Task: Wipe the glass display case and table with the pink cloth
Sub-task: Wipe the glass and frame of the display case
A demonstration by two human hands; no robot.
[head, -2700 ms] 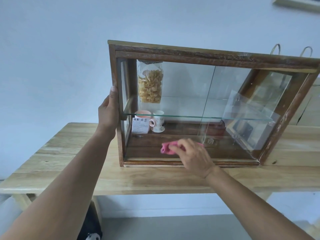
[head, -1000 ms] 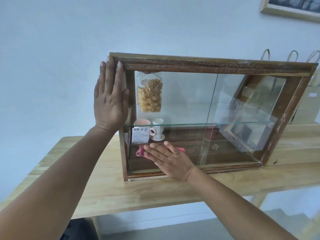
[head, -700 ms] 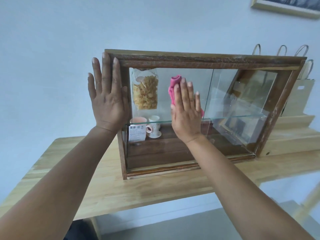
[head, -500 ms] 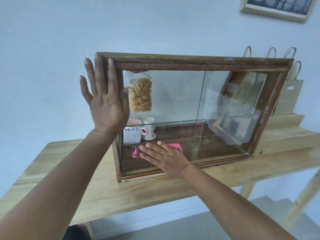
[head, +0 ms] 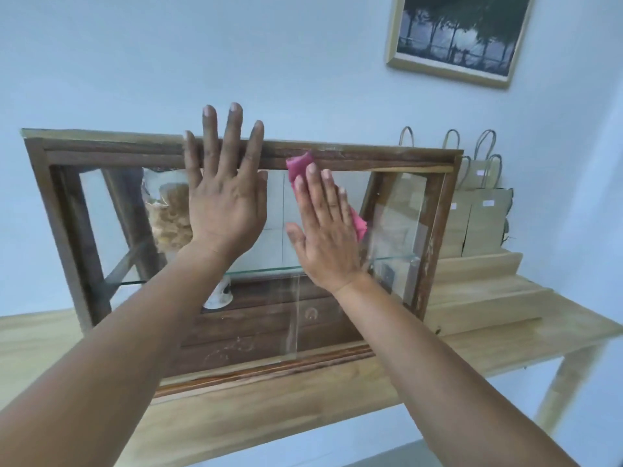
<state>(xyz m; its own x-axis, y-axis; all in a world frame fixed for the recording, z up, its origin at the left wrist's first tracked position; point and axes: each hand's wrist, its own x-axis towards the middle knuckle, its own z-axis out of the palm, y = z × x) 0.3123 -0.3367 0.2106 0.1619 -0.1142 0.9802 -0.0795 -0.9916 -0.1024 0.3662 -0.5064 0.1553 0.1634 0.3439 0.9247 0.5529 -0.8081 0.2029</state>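
We press the pink cloth (head: 300,167) flat under our right hand (head: 325,230), fingers straight, against the upper front glass of the glass display case (head: 70,210); it stands on the table (head: 505,335). Our left hand (head: 226,200) lies flat and spread on the top frame, gripping nothing.

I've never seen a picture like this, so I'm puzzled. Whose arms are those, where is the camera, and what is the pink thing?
Those are a person's own two arms. The camera sits on their head and looks forward and down, so you see what they see. The left hand lies flat against the front of the glass display case, near its top. The right hand presses a pink cloth on the front glass with straight fingers, to wipe it. The case stands on a wooden table. Inside are a clear container of yellowish snacks and a small cup. Brown paper bags stand to its right.
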